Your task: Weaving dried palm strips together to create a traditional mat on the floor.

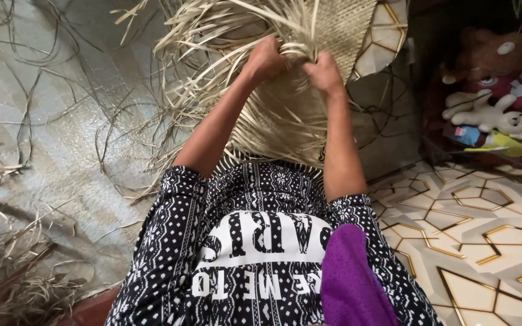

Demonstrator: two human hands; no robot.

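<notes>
Mid-weave: left hand (265, 58) & right hand (324, 72) both clenched on loose strips (212, 36) at the woven mat (285, 121) edge, on floor ahead of knees. Next, imo: needs strip crossed over/under neighbours, pulled tight.

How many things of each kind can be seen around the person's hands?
Hands: 2, left hand and right hand
Woven mat: 1
Purple cloth: 1
Pile of soft toys: 1
Total: 5
</notes>
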